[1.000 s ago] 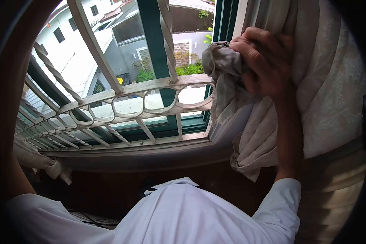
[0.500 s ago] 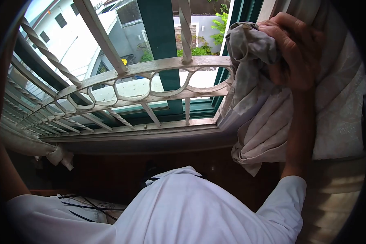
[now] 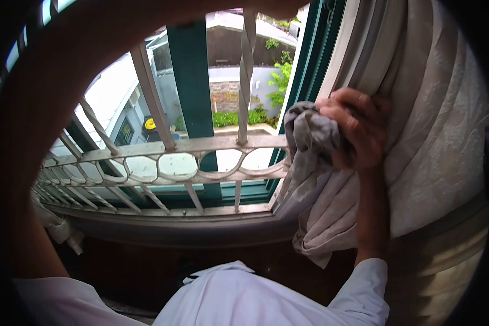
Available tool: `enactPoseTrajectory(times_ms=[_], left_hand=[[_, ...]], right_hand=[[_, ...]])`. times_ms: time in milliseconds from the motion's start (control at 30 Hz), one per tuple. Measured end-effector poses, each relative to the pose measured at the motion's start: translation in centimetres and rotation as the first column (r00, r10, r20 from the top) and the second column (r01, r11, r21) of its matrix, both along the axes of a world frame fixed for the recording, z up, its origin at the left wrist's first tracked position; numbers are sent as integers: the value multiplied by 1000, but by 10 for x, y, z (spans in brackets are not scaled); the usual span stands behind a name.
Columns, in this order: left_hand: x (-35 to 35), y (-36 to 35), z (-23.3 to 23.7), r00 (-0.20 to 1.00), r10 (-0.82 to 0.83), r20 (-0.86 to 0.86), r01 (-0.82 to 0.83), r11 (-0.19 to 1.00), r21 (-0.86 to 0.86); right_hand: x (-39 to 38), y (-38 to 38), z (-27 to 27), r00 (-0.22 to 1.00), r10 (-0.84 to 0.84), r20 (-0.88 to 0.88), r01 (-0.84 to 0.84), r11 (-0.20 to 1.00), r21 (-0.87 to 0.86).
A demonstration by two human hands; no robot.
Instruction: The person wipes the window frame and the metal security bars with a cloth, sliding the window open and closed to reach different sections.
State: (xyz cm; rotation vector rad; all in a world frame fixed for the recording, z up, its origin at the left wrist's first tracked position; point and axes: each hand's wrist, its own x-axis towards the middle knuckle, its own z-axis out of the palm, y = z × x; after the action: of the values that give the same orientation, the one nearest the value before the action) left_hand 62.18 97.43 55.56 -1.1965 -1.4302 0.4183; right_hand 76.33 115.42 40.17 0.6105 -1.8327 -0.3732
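Note:
My right hand (image 3: 364, 127) is closed around a crumpled grey rag (image 3: 312, 133). It presses the rag near the right end of the white window grille (image 3: 217, 144), beside the frame, and a loose end of the cloth hangs down. My left arm arches up along the left and across the top of the view. Only a dark part of my left hand (image 3: 280, 7) shows at the top edge, close to the upper bars. Its fingers are cut off, so what it touches is hidden.
A pale patterned curtain (image 3: 434, 136) hangs at the right, and a knotted curtain end (image 3: 66, 233) is at the lower left. Behind the grille stands a green window frame (image 3: 193, 81). Outside are a white roof, plants and a wall.
My left arm has swung up over the top of the view. The view has tilted upward, so the rag, right hand and grille appear lower. The right hand still holds the rag.

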Motion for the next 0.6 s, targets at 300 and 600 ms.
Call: enactPoseTrajectory(times_ms=[300, 600], left_hand=[[54, -95, -176, 276, -691, 668, 531, 689, 493], [58, -88, -290, -467, -661, 587, 216, 559, 801]], right_hand=[[41, -11, -17, 819, 566, 93, -273, 527, -805], [22, -68, -14, 630, 422, 652, -93, 874, -477]])
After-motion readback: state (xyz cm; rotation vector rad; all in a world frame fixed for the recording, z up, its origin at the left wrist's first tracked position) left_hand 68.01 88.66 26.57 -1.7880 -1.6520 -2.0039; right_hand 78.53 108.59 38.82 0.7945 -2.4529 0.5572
